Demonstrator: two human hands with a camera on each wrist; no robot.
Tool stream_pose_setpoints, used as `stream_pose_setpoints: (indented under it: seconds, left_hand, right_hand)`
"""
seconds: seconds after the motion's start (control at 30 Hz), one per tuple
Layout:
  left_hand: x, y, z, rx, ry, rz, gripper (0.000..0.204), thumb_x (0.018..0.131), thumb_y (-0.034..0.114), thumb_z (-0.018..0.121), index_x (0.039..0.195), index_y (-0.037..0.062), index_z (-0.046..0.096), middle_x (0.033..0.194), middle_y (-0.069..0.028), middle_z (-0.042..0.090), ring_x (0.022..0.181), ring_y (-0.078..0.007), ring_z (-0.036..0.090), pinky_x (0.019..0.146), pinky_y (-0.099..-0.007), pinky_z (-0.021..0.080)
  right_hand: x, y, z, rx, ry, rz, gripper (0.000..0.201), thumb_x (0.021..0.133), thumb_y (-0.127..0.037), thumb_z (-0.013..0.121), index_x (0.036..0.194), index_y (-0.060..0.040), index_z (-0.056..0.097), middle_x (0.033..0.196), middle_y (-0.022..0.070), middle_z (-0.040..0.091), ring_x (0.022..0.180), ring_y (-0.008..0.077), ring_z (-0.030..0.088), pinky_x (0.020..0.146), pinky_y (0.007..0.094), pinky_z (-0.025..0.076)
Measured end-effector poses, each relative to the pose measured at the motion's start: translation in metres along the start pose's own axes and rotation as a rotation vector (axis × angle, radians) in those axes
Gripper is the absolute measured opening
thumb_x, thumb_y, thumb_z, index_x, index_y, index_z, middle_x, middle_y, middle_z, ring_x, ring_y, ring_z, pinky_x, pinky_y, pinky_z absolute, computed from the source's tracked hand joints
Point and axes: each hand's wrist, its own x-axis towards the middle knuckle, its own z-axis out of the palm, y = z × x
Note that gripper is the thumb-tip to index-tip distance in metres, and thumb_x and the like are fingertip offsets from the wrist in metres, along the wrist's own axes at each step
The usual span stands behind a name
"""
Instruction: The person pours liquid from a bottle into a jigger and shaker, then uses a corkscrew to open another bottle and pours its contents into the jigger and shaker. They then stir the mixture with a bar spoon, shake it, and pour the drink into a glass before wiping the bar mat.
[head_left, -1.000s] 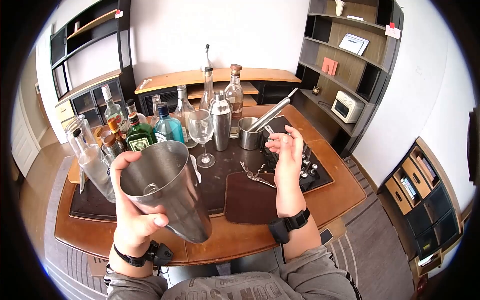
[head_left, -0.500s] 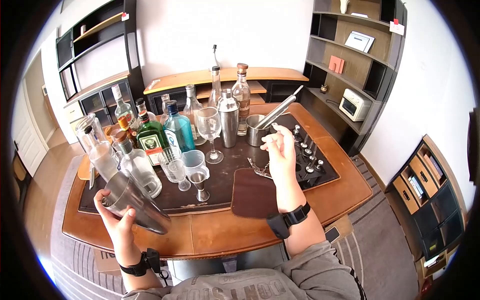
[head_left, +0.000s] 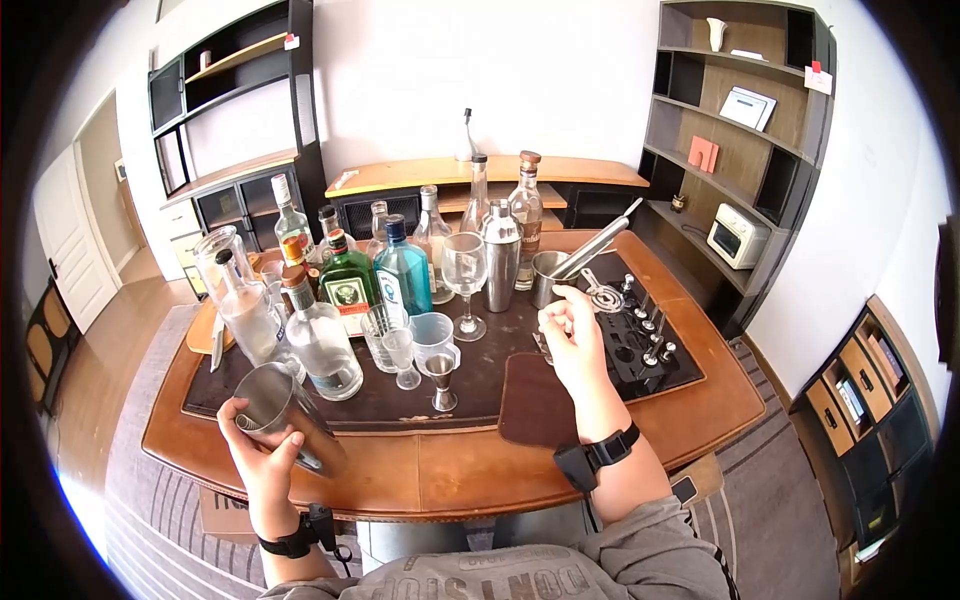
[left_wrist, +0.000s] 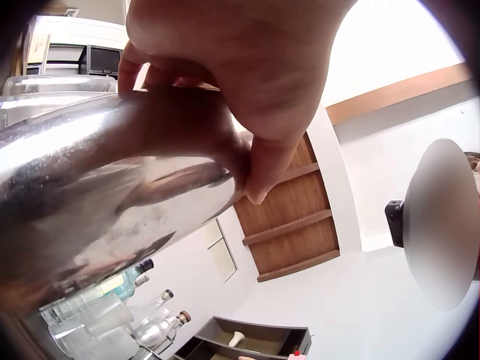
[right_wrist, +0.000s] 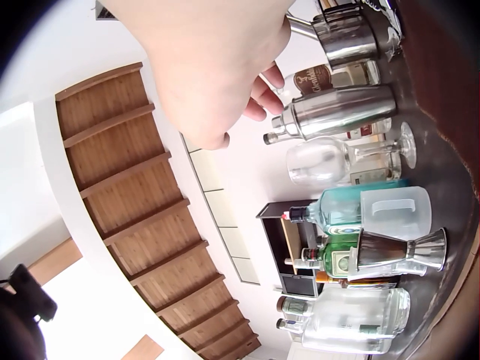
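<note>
My left hand (head_left: 262, 462) grips a steel shaker tin (head_left: 312, 440) at the table's front left edge, thumb on one side and fingers round the other. The tin tilts, its mouth toward the upper left. In the left wrist view, its shiny wall (left_wrist: 112, 195) runs out below the hand. My right hand (head_left: 572, 340) hovers over the brown leather mat (head_left: 530, 400), fingers loosely bent and holding nothing. Behind it is a steel cup (head_left: 548, 285) with long metal tools; a corkscrew is mostly hidden. A jigger (head_left: 442, 385) stands between the hands.
Several bottles, including a green one (head_left: 348, 285) and a blue one (head_left: 403, 270), crowd the table's left half. A wine glass (head_left: 465, 265), cobbler shaker (head_left: 502, 255) and plastic measuring cup (head_left: 434, 338) stand mid-table. A strainer (head_left: 603, 294) and pourers (head_left: 655, 345) lie on a black tray at right.
My left hand has lowered the tin from high before the bottles to the table's front left edge, uncovering the jigger and small glasses. The right hand stays raised, a little lower in view.
</note>
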Motion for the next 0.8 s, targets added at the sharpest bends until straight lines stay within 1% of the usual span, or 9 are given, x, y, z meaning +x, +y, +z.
stream_pose_setpoints:
  seconds: [0.17, 0.27, 0.37, 0.47, 0.6, 0.67, 0.73, 0.77, 0.8]
  left_hand:
    - [-0.003, 0.000, 0.014, 0.044, -0.027, -0.015, 0.072, 0.065, -0.001, 0.078, 0.123, 0.0122, 0.038, 0.094, -0.0007, 0.055, 0.074, -0.0059, 0.051, 0.073, -0.0196, 0.044]
    - [-0.001, -0.023, 0.007, 0.118, -0.040, 0.021, 0.075, 0.057, -0.005, 0.080, 0.120, 0.0080, 0.042, 0.116, -0.0064, 0.046, 0.103, -0.0164, 0.051, 0.090, -0.0289, 0.046]
    - [-0.001, -0.024, 0.006, 0.091, -0.056, -0.030, 0.074, 0.056, -0.003, 0.081, 0.118, 0.0070, 0.043, 0.121, -0.0071, 0.042, 0.111, -0.0195, 0.046, 0.097, -0.0319, 0.042]
    - [-0.001, -0.019, 0.009, 0.060, -0.043, -0.070, 0.073, 0.055, -0.002, 0.082, 0.116, 0.0075, 0.042, 0.120, -0.0077, 0.043, 0.111, -0.0196, 0.046, 0.099, -0.0333, 0.040]
    - [0.005, -0.028, 0.005, 0.186, -0.105, 0.038, 0.071, 0.054, -0.001, 0.082, 0.111, 0.0086, 0.042, 0.121, -0.0087, 0.045, 0.112, -0.0206, 0.046, 0.101, -0.0356, 0.038]
    - [0.005, -0.020, 0.008, 0.177, -0.124, 0.013, 0.070, 0.053, -0.001, 0.083, 0.109, 0.0091, 0.042, 0.122, -0.0090, 0.045, 0.113, -0.0215, 0.047, 0.102, -0.0366, 0.037]
    - [0.004, -0.005, 0.013, 0.075, -0.129, -0.101, 0.071, 0.053, 0.000, 0.083, 0.109, 0.0090, 0.042, 0.122, -0.0097, 0.046, 0.114, -0.0228, 0.047, 0.103, -0.0372, 0.036]
    - [0.004, -0.002, 0.014, 0.023, -0.130, -0.157, 0.071, 0.052, 0.000, 0.083, 0.109, 0.0090, 0.041, 0.121, -0.0100, 0.046, 0.114, -0.0235, 0.047, 0.103, -0.0376, 0.036]
    - [0.004, -0.007, 0.012, 0.082, -0.123, -0.103, 0.071, 0.052, 0.001, 0.083, 0.109, 0.0089, 0.041, 0.122, -0.0104, 0.046, 0.115, -0.0240, 0.047, 0.103, -0.0376, 0.036]
  right_hand:
    - [-0.001, 0.002, 0.000, -0.059, -0.011, -0.002, 0.041, 0.087, -0.004, 0.067, 0.125, -0.0048, 0.050, 0.086, 0.0034, 0.061, 0.072, 0.0100, 0.055, 0.069, 0.0260, 0.048]
    - [-0.001, 0.003, 0.000, -0.060, -0.013, 0.007, 0.042, 0.087, -0.003, 0.068, 0.125, -0.0052, 0.051, 0.085, 0.0031, 0.061, 0.071, 0.0099, 0.054, 0.068, 0.0257, 0.048]
    - [-0.002, -0.001, 0.001, -0.087, -0.041, 0.030, 0.042, 0.087, -0.003, 0.068, 0.125, -0.0053, 0.052, 0.085, 0.0030, 0.061, 0.071, 0.0097, 0.054, 0.069, 0.0255, 0.048]
    - [-0.003, 0.004, 0.001, -0.082, -0.051, 0.032, 0.041, 0.086, -0.003, 0.068, 0.124, -0.0056, 0.052, 0.085, 0.0036, 0.062, 0.072, 0.0105, 0.056, 0.069, 0.0257, 0.049]
    - [-0.004, -0.002, 0.004, -0.113, -0.087, 0.023, 0.039, 0.086, -0.004, 0.068, 0.122, -0.0051, 0.054, 0.086, 0.0044, 0.062, 0.073, 0.0118, 0.058, 0.070, 0.0264, 0.050]
    - [-0.006, -0.006, 0.008, -0.131, -0.144, 0.025, 0.037, 0.086, -0.006, 0.069, 0.121, -0.0045, 0.055, 0.087, 0.0049, 0.062, 0.074, 0.0124, 0.059, 0.070, 0.0267, 0.050]
    - [-0.010, -0.003, 0.015, -0.131, -0.224, 0.007, 0.038, 0.086, -0.008, 0.070, 0.121, -0.0040, 0.056, 0.089, 0.0060, 0.062, 0.075, 0.0134, 0.060, 0.071, 0.0273, 0.051]
    - [-0.014, -0.003, 0.021, -0.131, -0.297, 0.028, 0.041, 0.086, -0.009, 0.071, 0.124, -0.0054, 0.055, 0.099, 0.0082, 0.061, 0.077, 0.0137, 0.060, 0.070, 0.0269, 0.050]
    - [-0.019, -0.004, 0.027, -0.129, -0.382, -0.002, 0.043, 0.086, -0.009, 0.071, 0.125, -0.0062, 0.055, 0.104, 0.0088, 0.060, 0.078, 0.0142, 0.060, 0.070, 0.0270, 0.051]
